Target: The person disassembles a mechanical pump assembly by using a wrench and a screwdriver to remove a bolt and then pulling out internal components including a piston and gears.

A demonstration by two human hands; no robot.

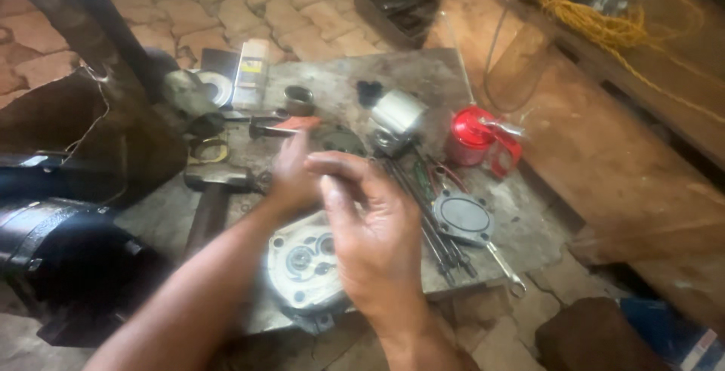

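Both hands (332,190) hover half-curled over the metal gear case (302,269); I cannot tell if they hold anything. A bump could knock the red oil can (472,137) over.

Both forearms reached forward, left hand (291,178) stretched out with fingers pointing away, right hand (374,235) raised, fingers loosely curled.

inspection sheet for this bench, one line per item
surface: grey slab, dirty, crowded
job's things: metal housing with round bores lies under both hands
clutter: hammer, red oil can, silver cylinder, round cover plate, spanner, rods
grippers: left hand and right hand raised together above the housing; blurred, grip unclear
cables: yellow rope on wooden bench
surroundings: brick floor, tray
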